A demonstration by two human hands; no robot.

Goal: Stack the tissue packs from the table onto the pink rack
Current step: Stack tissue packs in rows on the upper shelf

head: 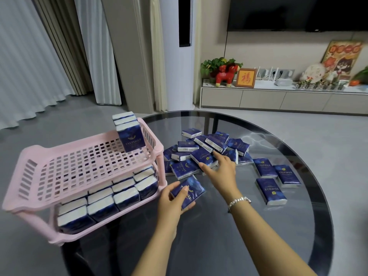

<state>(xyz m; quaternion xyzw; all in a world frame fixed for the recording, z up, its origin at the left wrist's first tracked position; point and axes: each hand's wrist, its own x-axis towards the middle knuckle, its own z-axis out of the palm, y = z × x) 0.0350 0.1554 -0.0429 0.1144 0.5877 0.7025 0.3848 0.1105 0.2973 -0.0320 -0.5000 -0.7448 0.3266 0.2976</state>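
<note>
A two-tier pink rack (29, 176) stands on the left part of a round glass table (258, 226). Its lower tier is packed with dark blue tissue packs (125, 198). On the far right corner of the upper tier, three packs (130, 134) stand upright in a row. My left hand (173, 198) grips one blue pack (188, 191) just right of the rack's lower tier. My right hand (221, 168) reaches into the loose pile (209, 150), thumb and fingers closing round a pack (202, 157) on top of it.
Three more packs (271, 191) lie apart at the right of the pile. Beyond the table are grey floor, curtains, a tall white air conditioner (179, 56) and a low TV cabinet (278, 96) with ornaments.
</note>
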